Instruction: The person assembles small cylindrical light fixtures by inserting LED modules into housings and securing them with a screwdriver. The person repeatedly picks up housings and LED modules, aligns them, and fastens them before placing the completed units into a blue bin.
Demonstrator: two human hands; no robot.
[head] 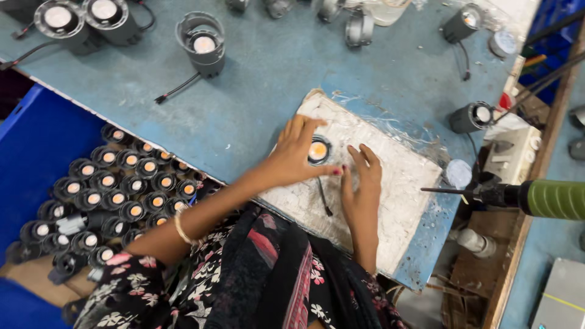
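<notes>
A small round black lamp housing (pixel 318 150) with an orange-lit centre stands on a white, glue-crusted board (pixel 402 183) on the blue table. My left hand (pixel 294 153) cups the housing from the left, fingers curled around its rim. My right hand (pixel 361 183) lies flat on the board just right of the housing, fingertips near it, holding nothing. A thin black wire (pixel 323 196) trails from the housing toward me.
A blue crate (pixel 36 140) at the left holds several similar black housings (pixel 116 195). More lamp housings (pixel 203 44) with wires stand at the table's far side and right (pixel 472 117). A green-handled tool (pixel 536 198) points in from the right.
</notes>
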